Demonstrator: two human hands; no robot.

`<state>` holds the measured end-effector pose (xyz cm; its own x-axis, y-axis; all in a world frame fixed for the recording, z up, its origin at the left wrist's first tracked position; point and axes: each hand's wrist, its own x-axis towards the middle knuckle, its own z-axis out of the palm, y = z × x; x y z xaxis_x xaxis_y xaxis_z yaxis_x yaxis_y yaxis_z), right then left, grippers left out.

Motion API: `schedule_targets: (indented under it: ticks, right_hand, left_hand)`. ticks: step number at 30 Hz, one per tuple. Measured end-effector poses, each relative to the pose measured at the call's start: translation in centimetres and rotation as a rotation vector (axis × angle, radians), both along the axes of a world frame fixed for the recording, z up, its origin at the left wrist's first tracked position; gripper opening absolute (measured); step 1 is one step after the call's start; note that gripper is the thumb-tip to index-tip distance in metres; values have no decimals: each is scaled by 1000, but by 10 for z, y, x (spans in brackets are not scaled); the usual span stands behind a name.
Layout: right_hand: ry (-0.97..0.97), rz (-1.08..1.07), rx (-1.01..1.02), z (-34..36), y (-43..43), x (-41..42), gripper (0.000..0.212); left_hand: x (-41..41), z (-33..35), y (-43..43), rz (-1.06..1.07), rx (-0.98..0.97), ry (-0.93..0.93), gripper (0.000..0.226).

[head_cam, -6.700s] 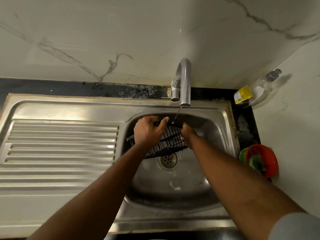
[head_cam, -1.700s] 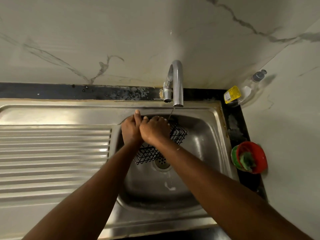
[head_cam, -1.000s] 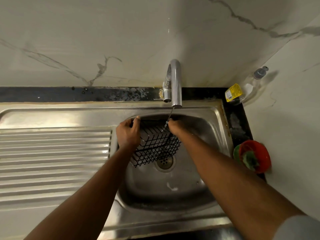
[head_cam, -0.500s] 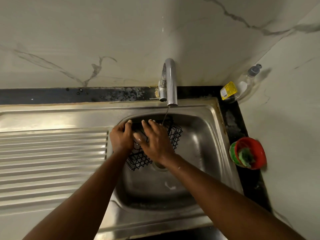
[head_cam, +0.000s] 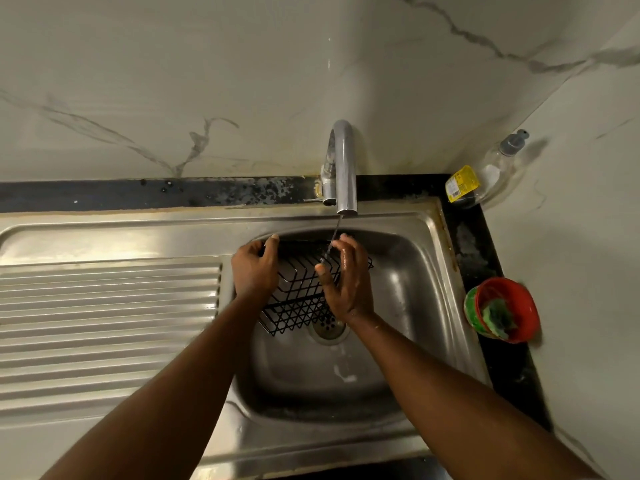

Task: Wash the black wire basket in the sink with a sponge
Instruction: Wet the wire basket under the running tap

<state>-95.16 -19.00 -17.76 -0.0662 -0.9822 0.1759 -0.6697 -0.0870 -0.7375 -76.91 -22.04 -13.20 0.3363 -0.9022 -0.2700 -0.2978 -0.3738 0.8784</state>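
Right hand [head_cam: 348, 282] lifted off, fingers spread beside black wire basket [head_cam: 301, 292], left hand [head_cam: 254, 268] fingers gripping its left rim

hands 2 [head_cam: 255, 268] [head_cam: 348, 282] | wire basket 1 [head_cam: 300, 299] | tap 1 [head_cam: 343, 168] | bottle 1 [head_cam: 491, 174] | red bowl 1 [head_cam: 519, 299]

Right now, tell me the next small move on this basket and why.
Probably turn the black wire basket a little under the thin stream from the tap. The left hand grips its left end, the open right hand rubs the wires, and only one spot is being rinsed.
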Motion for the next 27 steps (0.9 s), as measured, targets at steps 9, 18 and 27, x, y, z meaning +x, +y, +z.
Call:
schedule_targets:
  ticks: [9,18,27]
  right_hand:
    - [-117,-521,-94,14,-30,15,35]
    - [155,-272,-116,17,-31,-21,22]
    - [-375,-468,966,-7,-32,-63,62]
  left_hand:
    - [7,17,-15,-271,23,-74,9]
    - [-3,7,-17,-379,170,-262,39]
    - [16,-6,-5,-320,255,-199,30]
